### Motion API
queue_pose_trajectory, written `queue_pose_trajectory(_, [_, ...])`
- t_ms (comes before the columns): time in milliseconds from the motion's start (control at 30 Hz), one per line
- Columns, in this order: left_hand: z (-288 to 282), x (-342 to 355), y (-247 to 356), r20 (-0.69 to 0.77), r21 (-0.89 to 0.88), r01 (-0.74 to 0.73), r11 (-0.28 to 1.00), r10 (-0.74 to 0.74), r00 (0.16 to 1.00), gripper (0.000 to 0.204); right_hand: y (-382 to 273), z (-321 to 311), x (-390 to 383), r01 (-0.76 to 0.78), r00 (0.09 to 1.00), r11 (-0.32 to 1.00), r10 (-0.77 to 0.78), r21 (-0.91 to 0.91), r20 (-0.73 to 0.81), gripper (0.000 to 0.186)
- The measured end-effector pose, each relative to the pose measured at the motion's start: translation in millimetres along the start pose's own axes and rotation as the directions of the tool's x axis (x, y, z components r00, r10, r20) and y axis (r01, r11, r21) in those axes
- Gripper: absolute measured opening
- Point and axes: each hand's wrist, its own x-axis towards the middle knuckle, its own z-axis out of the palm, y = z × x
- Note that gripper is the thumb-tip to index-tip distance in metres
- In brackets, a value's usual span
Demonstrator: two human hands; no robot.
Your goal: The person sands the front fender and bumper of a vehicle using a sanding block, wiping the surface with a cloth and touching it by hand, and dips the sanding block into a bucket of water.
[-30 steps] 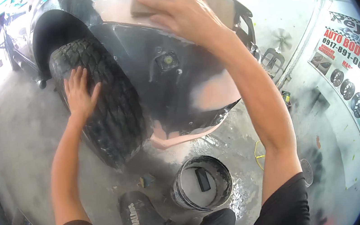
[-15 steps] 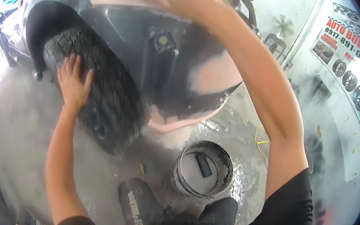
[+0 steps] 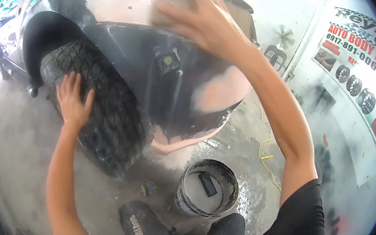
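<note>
My left hand (image 3: 73, 101) rests with fingers spread on the tread of a black tyre (image 3: 110, 104). To its right, my right hand (image 3: 208, 19) grips a grey-brown sanding block (image 3: 170, 4), blurred by motion. The block is over the pinkish, sanded-looking upper part of the car body (image 3: 123, 7), on its right side; its contact face is hidden. Below lies a dark grey lower panel (image 3: 141, 52) with a square fitting (image 3: 168, 62) and a pale pink patch (image 3: 222, 89).
Between my shoes and the car stands a round bucket (image 3: 234, 185) of cloudy liquid, with a dark rectangle showing inside. A yellow cord (image 3: 262, 148) lies on the wet grey floor. At right is a wall with a banner (image 3: 354, 48) and a fan (image 3: 284, 36).
My right hand and the block have moved right across the car body. The view has shifted, so the car and bucket sit lower and slightly left. My left hand stays on the tyre.
</note>
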Motion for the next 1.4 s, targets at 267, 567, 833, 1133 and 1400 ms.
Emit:
queue_pose_trajectory(267, [5,7,9,0.018,-0.017,0.002,1.000,-0.002,1.000,0.065,4,-9,61,-0.170,0.974,0.985,0.172,-0.025,0.149,0.050])
queue_pose_trajectory(567, [0,7,1,0.037,-0.005,0.003,1.000,-0.003,0.999,0.062,1,-33,-68,-0.090,0.993,0.991,0.097,-0.099,0.070,0.057])
queue_pose_trajectory(833, [1,0,1,0.037,0.019,0.002,1.000,-0.003,0.999,0.066,-4,5,16,0.004,0.998,0.993,-0.011,-0.121,-0.061,0.053])
queue_pose_trajectory(1133, [6,13,14,0.044,0.045,0.020,0.999,-0.022,0.999,0.066,-5,3,-6,-0.060,0.995,0.997,0.056,-0.043,-0.078,0.060])
queue_pose_trajectory(1400, [4,11,13,0.028,0.069,0.010,0.998,-0.012,1.000,0.067,16,-32,-65,-0.044,0.999,0.994,0.046,-0.098,0.026,0.052])
